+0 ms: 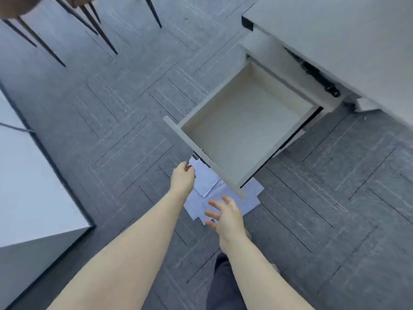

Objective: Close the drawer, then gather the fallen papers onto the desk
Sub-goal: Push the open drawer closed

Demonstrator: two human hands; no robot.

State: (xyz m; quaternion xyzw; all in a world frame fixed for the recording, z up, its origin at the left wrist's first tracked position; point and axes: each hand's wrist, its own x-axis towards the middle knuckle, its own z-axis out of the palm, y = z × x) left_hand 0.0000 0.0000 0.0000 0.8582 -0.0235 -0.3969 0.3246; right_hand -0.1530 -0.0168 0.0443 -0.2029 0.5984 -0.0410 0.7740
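While the drawer (243, 130) stands open, both hands, left (182, 179) loosely curled and right (225, 217) spread, are held empty above fallen papers (206, 182).

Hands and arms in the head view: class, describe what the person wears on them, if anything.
Nothing is worn. The left hand and right hand are bare, with no gloves, and no rings, watch or bracelet show. Both forearms are uncovered right to the bottom edge of the picture, so no sleeves appear. No markings show.
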